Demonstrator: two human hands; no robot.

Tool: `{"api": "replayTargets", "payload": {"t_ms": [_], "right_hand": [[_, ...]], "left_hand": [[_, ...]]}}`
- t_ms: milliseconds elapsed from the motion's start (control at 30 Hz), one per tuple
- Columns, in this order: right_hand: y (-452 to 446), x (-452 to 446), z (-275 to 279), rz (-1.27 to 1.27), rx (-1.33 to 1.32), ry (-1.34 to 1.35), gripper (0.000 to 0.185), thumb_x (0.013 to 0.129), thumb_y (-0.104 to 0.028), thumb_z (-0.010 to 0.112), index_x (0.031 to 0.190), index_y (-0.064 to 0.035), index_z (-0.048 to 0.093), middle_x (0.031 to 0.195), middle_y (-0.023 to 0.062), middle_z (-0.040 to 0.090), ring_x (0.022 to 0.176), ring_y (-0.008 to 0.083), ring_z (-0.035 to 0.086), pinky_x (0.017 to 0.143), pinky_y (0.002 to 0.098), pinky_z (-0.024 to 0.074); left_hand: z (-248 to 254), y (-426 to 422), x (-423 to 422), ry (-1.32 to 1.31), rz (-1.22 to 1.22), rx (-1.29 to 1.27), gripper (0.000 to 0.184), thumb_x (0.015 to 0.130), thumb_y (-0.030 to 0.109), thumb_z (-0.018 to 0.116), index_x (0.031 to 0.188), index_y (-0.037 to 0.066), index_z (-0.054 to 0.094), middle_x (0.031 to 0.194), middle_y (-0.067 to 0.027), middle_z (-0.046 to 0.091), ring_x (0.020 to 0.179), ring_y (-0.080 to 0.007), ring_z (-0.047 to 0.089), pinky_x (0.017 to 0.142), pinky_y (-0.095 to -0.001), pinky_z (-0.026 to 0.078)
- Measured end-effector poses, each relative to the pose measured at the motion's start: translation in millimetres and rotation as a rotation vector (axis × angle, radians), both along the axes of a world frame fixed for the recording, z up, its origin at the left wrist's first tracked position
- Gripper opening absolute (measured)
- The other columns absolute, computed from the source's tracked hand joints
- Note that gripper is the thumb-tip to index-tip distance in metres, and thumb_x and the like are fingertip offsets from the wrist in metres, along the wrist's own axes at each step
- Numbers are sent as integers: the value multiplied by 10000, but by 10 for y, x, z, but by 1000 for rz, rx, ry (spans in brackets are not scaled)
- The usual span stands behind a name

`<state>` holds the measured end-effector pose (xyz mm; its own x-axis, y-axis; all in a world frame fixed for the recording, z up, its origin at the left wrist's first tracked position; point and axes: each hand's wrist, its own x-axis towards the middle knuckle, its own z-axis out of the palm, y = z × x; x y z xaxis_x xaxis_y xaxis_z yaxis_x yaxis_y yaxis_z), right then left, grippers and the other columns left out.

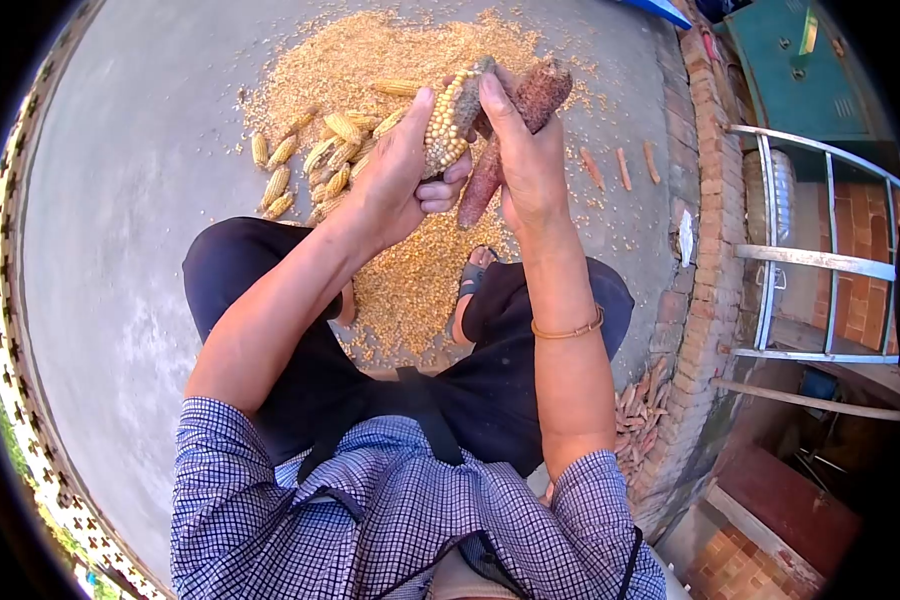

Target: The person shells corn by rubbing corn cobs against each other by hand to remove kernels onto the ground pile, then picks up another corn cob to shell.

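My left hand (400, 185) is closed around the lower end of a partly shelled ear of corn (448, 125). Yellow kernels cover the ear's left side, while its right side is stripped and greyish. My right hand (532, 165) grips reddish bare corncob, with one piece (543, 92) sticking out above the fingers and another (482, 185) below; the palm hides whether they join. Its thumb is near the stripped side of the ear. Beyond my left hand lies a pile of unshelled ears (335, 150), beside a wide heap of loose kernels (370, 55).
More loose kernels (405, 290) lie between my feet. Several thin bare cobs (625, 168) are on the concrete floor (120, 200) to the right. A low brick edge (715, 200) runs along the right, with a metal rail (815, 262) beyond it. Stripped cobs (642, 415) are piled near my right elbow.
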<state>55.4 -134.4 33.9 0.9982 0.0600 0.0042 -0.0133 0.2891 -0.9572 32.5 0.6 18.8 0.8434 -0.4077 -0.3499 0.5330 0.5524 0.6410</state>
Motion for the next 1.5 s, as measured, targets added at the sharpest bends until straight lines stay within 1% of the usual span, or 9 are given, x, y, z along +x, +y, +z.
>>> {"api": "replayTargets", "payload": {"t_ms": [100, 200, 300, 433, 533, 600, 867, 1067, 1500], "right_hand": [[26, -27, 15, 3, 115, 1, 348, 889, -290, 718, 1064, -8, 615, 870, 2, 614, 772, 75, 551, 686, 246, 464], [-52, -41, -4, 71, -67, -41, 492, 947, -241, 639, 1310, 51, 483, 1094, 76, 639, 1038, 135, 586, 923, 307, 470], [-27, -105, 29, 64, -198, -130, 530, 885, -320, 726, 1224, 26, 511, 930, 45, 612, 833, 90, 582, 704, 239, 493], [92, -184, 0, 30, -245, -279, 958, 868, -283, 746, 1475, 64, 91, 1122, 135, 579, 975, 169, 615, 838, 294, 520], [189, -160, -132, -73, -301, -307, 937, 869, -260, 738, 1470, 83, 107, 1104, 145, 594, 973, 182, 615, 834, 317, 522], [266, -213, -62, -262, -410, -232, 578, 896, -177, 703, 1326, 59, 397, 1059, 98, 619, 974, 154, 610, 859, 290, 494], [-45, -61, 96, -131, -382, -34, 383, 896, -316, 705, 1033, 27, 605, 825, 44, 626, 675, 129, 547, 639, 327, 475], [-210, -61, 128, -53, 30, 48, 404, 910, -292, 686, 1129, 40, 616, 1011, 127, 685, 935, 188, 661, 867, 318, 506], [-168, -121, 91, -33, -28, -76, 621, 864, -281, 743, 1304, 72, 483, 1280, 188, 564, 1165, 246, 571, 969, 352, 471]], "left_hand": [[81, -69, -21, 58, 52, 67, 487, 1027, 529, 325, 1181, 99, 493, 790, -4, 493, 546, -71, 324, 451, -225, 219], [39, -77, -25, -37, 27, 52, 506, 1024, 535, 336, 1245, 105, 484, 845, 14, 501, 573, -66, 368, 454, -209, 238], [127, -139, -36, -12, 157, 171, 477, 1040, 502, 322, 984, 71, 519, 704, 9, 470, 523, -63, 345, 443, -223, 250], [10, -102, -16, -209, 176, 329, 517, 1034, 509, 335, 1169, 62, 558, 776, 7, 531, 630, -49, 439, 513, -220, 345], [-119, -165, -7, -387, 238, 527, 545, 1043, 489, 326, 1074, 14, 591, 754, -12, 553, 655, -63, 481, 556, -250, 414], [-256, -227, 20, -658, 313, 678, 565, 1047, 479, 320, 1017, -12, 599, 757, -26, 567, 671, -78, 513, 585, -267, 453], [108, -145, 33, -62, 71, 123, 516, 1060, 434, 301, 1066, -16, 553, 858, -76, 592, 484, -48, 363, 406, -210, 308], [162, -29, 28, 59, 4, -135, 561, 1060, 453, 238, 1050, -17, 546, 847, -95, 558, 397, -33, 266, 340, -160, 266], [188, 53, -21, -2, -84, -212, 507, 1038, 498, 317, 1079, 39, 529, 739, -47, 529, 410, -47, 284, 366, -203, 267]]}}
